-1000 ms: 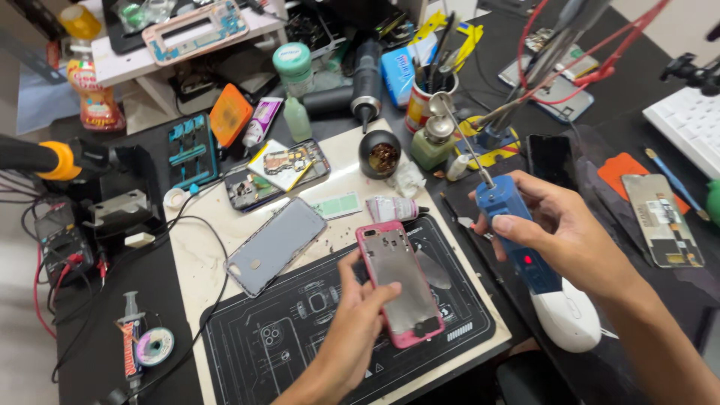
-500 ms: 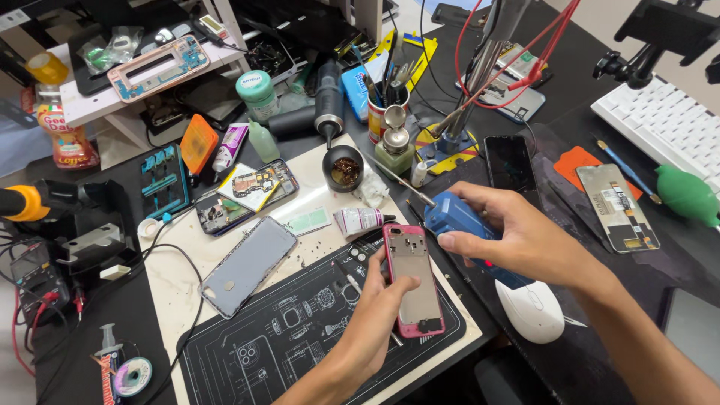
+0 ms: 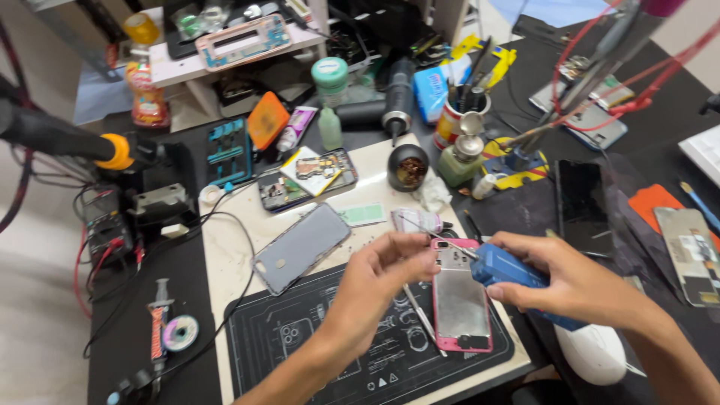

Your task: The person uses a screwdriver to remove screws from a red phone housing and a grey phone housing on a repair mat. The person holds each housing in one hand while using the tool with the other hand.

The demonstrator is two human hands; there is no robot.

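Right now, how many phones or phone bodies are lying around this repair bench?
At least 5: the pink-framed phone on the mat, a grey back cover to its left, an opened phone behind, a dark phone and another on the right. Clutter may hide more.

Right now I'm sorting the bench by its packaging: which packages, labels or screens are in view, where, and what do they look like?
Sauce bottle: far left, yellow cap, red-orange label.
Tube: beside the orange pad, white and purple.
Blue packet: behind the tool cup, boxy.
Dark phone screen: right of the mat, flat black rectangle.
Pink-framed phone: on the mat under both hands, opened, silver inside.
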